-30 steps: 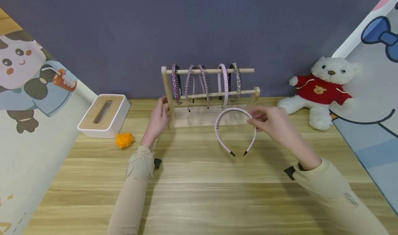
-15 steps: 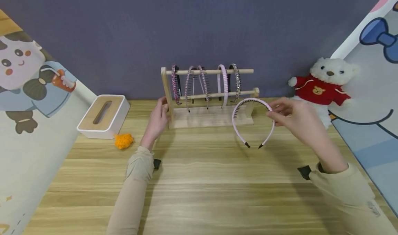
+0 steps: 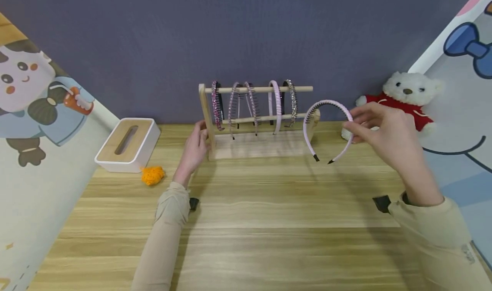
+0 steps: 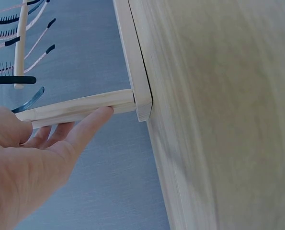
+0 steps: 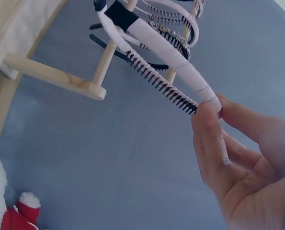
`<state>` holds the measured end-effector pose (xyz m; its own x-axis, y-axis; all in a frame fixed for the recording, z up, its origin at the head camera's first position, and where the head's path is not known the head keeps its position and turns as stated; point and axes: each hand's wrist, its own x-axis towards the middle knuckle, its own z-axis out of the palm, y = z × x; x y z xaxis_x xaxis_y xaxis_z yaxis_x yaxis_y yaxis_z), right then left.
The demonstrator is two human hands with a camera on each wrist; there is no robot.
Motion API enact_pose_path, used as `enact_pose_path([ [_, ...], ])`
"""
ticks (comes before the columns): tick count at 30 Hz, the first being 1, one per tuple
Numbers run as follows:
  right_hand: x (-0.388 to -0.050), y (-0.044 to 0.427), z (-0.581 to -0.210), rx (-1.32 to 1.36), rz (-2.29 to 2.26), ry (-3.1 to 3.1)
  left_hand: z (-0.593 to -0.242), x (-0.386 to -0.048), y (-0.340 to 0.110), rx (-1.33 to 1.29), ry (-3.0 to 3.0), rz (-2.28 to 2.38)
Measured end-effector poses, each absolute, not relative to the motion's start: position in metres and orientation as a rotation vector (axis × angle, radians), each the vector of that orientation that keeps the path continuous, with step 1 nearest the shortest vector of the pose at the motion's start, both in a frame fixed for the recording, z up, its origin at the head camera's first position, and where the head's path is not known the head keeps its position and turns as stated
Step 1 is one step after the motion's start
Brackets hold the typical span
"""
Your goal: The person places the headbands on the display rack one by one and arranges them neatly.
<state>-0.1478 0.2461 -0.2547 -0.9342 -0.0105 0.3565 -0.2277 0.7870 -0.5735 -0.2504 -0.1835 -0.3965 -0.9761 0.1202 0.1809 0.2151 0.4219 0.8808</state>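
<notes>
A wooden headband stand (image 3: 259,148) stands against the dark wall, several headbands (image 3: 275,107) hanging over its two bars. At its left end my left hand (image 3: 196,148) holds the upright post (image 4: 80,106), thumb on one side and fingers on the other. My right hand (image 3: 388,130) pinches a light pink headband (image 3: 306,130) with black inner teeth, in the air just right of the stand. Its two black-tipped ends point down in the head view. In the right wrist view thumb and fingertips grip one side of the pink headband (image 5: 176,60), apart from the bars.
A white teddy bear (image 3: 408,92) in a red sweater sits behind my right hand. At left are a white tissue box (image 3: 142,156) with a wooden lid and a small orange fuzzy object (image 3: 152,175). The wood-grain table (image 3: 269,222) spreads in front.
My right hand has carried the pink headband right and upward, from in front of the stand to beside its right end. The left hand has stayed on the post.
</notes>
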Motion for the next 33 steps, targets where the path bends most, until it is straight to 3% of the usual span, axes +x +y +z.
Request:
enact_pose_path([
  [33, -0.195, 0.230, -0.245, 0.156, 0.965, -2.417, -0.395, -0.250, -0.183, -0.292, -2.568, -1.625],
])
